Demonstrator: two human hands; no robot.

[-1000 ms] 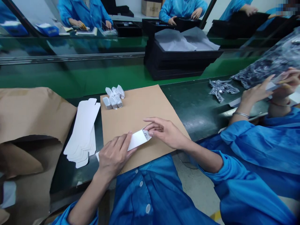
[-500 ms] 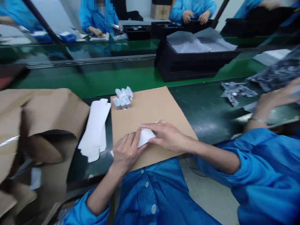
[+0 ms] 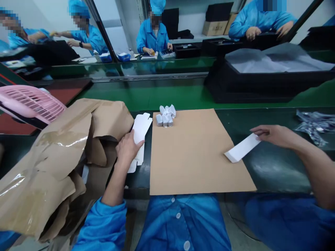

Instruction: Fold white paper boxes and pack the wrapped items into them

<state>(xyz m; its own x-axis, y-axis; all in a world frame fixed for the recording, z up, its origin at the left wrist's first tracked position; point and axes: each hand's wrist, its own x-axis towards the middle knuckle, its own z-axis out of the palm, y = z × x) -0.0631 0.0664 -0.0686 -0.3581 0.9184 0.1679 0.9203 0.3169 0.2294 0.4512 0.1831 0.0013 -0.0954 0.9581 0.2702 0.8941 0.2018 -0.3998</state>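
My left hand (image 3: 128, 149) lies on a stack of white die-cut card blanks (image 3: 140, 134), left of the sheet; its fingers cover the stack's middle, and I cannot tell if they grip it. My right hand (image 3: 277, 136) is at the right edge of a brown cardboard sheet (image 3: 201, 157), its fingers resting on the end of a folded white card strip (image 3: 242, 148). Several small white wrapped pieces (image 3: 165, 116) stand together at the sheet's far edge, out of reach of both hands.
A torn kraft paper bag (image 3: 65, 150) lies left of my left hand, with a pink fan (image 3: 31, 106) behind it. A black tray stack with grey tissue (image 3: 261, 78) stands beyond the green belt. Clear plastic packets (image 3: 315, 125) lie at right. Co-workers sit across the line.
My hands have parted. The left moved from the folded white card to the blank stack, and the right carried the card rightward to the sheet's edge. The view swung upward, showing more of the far side.
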